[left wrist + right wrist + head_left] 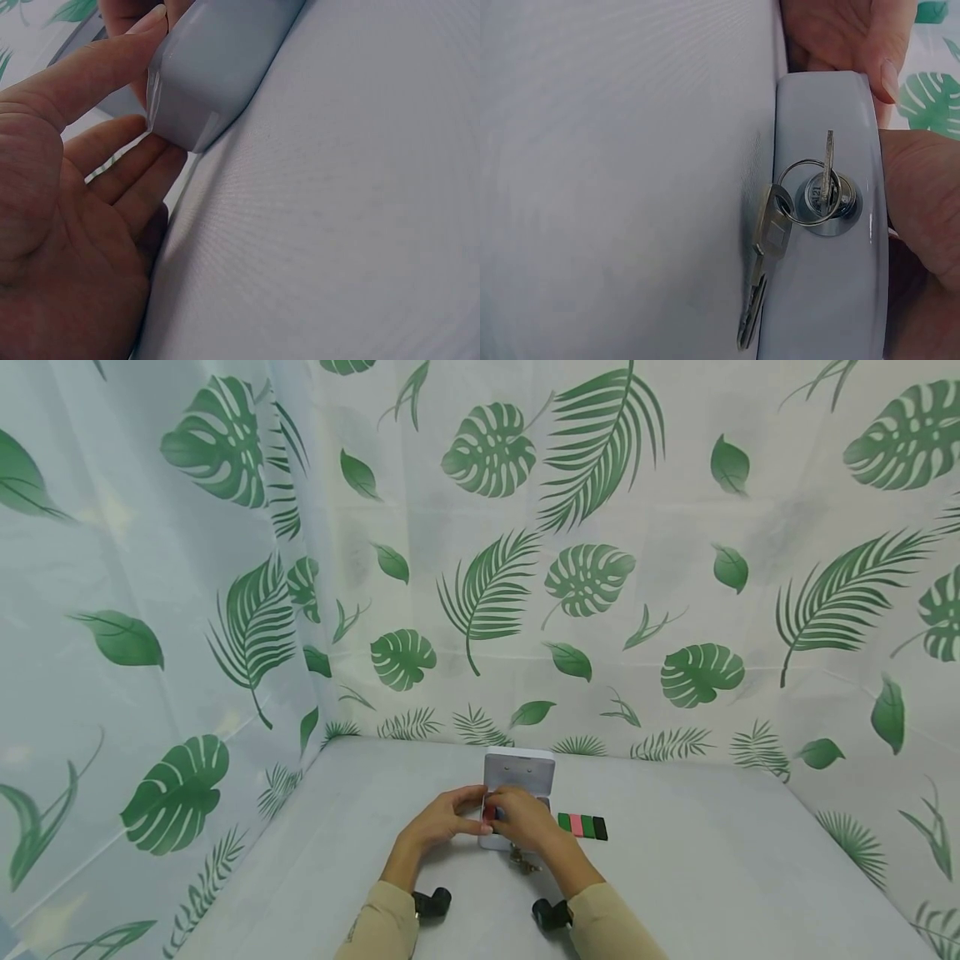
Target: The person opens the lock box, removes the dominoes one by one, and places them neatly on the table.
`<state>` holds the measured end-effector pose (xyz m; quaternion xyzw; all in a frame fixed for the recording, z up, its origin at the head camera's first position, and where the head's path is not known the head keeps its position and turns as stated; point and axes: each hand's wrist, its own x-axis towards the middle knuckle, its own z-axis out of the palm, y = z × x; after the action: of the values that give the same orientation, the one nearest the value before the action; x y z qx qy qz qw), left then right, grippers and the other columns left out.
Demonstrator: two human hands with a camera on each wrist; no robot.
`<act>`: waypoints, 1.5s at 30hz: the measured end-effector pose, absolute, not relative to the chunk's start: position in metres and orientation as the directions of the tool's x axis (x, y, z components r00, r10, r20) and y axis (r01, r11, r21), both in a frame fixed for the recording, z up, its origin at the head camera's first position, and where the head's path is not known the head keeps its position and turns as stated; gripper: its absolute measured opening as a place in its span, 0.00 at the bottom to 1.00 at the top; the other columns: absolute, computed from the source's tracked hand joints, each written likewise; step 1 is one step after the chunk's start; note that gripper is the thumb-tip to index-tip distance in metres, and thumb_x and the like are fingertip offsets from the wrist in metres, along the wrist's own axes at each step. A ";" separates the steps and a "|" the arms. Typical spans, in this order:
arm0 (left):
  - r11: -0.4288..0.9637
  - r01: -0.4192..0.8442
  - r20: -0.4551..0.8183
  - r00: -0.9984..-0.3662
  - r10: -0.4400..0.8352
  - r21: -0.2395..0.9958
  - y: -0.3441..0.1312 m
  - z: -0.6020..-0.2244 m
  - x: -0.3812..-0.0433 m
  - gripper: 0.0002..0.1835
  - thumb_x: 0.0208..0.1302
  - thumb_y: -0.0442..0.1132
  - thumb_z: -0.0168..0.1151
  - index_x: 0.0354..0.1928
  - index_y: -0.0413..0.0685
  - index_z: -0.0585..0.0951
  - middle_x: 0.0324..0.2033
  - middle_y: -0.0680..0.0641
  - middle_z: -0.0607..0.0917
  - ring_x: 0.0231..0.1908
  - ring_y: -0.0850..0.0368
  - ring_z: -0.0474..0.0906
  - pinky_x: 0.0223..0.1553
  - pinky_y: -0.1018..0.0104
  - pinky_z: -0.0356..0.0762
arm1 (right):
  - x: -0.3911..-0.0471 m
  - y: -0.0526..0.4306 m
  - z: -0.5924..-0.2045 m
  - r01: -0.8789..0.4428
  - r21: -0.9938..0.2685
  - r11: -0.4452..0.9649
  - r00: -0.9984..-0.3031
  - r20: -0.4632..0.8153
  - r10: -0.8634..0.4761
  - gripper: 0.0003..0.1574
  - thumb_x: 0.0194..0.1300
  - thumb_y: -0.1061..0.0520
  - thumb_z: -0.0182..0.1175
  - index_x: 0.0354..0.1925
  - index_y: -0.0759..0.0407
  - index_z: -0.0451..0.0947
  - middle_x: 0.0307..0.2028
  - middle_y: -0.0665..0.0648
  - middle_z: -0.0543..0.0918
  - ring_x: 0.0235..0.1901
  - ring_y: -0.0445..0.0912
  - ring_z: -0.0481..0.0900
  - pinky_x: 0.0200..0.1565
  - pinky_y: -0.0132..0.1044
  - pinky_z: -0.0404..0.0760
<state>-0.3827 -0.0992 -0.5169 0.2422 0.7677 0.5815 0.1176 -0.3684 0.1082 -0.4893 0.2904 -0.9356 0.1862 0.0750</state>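
A small white metal lock box (pixel 517 768) stands on the table with its lid raised. My left hand (pixel 442 820) holds the box's left side; in the left wrist view, its thumb lies at the rim and its fingertips touch the side wall. Inside the box is my right hand (pixel 525 817), fingers bent downward. Bits of red (pixel 489 812) and blue (pixel 499 813) show beside its fingers; whether it pinches one of them is hidden. A key (pixel 827 169) sits in the front lock (pixel 832 201), and more keys (pixel 769 236) hang from its ring.
Right of the box, several coloured blocks (pixel 582 826), green, pink and black, lie in a row on the white table (pixel 712 860). A leaf-print curtain (pixel 600 635) closes off the back and sides. Black wrist cameras (pixel 551 914) sit at both cuffs.
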 end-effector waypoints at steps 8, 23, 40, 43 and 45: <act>0.212 0.234 0.101 -0.861 0.498 0.949 -0.099 -0.518 -0.383 0.44 0.59 0.41 0.79 0.76 0.44 0.69 0.74 0.43 0.73 0.76 0.44 0.67 0.77 0.45 0.61 | -0.371 0.108 -0.491 -0.585 -0.289 0.758 -0.810 0.266 -0.523 0.14 0.64 0.57 0.74 0.48 0.57 0.89 0.45 0.53 0.87 0.46 0.48 0.82 0.53 0.50 0.85; 0.203 0.236 0.106 -0.859 0.501 0.950 -0.097 -0.520 -0.383 0.44 0.60 0.41 0.78 0.76 0.42 0.68 0.74 0.42 0.73 0.75 0.43 0.67 0.77 0.44 0.62 | -0.368 0.106 -0.490 -0.569 -0.269 0.777 -0.819 0.273 -0.505 0.04 0.62 0.58 0.75 0.36 0.55 0.89 0.41 0.53 0.87 0.43 0.46 0.83 0.48 0.47 0.85; 0.212 0.239 0.107 -0.863 0.494 0.948 -0.098 -0.520 -0.383 0.44 0.59 0.40 0.78 0.76 0.43 0.69 0.74 0.42 0.74 0.75 0.44 0.68 0.77 0.44 0.61 | -0.370 0.104 -0.494 -0.548 -0.302 0.780 -0.833 0.273 -0.480 0.06 0.60 0.60 0.76 0.37 0.55 0.89 0.38 0.53 0.88 0.38 0.44 0.82 0.43 0.44 0.85; 0.208 0.237 0.107 -0.863 0.494 0.949 -0.098 -0.520 -0.383 0.44 0.59 0.40 0.79 0.76 0.43 0.69 0.74 0.42 0.73 0.75 0.44 0.67 0.77 0.44 0.61 | -0.370 0.104 -0.493 -0.553 -0.297 0.778 -0.830 0.281 -0.483 0.06 0.60 0.60 0.76 0.36 0.54 0.89 0.37 0.52 0.88 0.37 0.43 0.81 0.42 0.44 0.84; 0.209 0.238 0.107 -0.862 0.495 0.949 -0.099 -0.520 -0.383 0.44 0.59 0.40 0.79 0.76 0.43 0.69 0.74 0.42 0.73 0.75 0.44 0.67 0.77 0.44 0.61 | -0.369 0.104 -0.492 -0.556 -0.290 0.779 -0.827 0.285 -0.484 0.06 0.60 0.60 0.76 0.36 0.54 0.88 0.38 0.52 0.87 0.37 0.43 0.80 0.42 0.44 0.84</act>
<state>-0.3833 -0.0986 -0.5196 0.2382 0.7696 0.5821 0.1104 -0.3685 0.1038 -0.4920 0.2769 -0.9381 0.1836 0.0979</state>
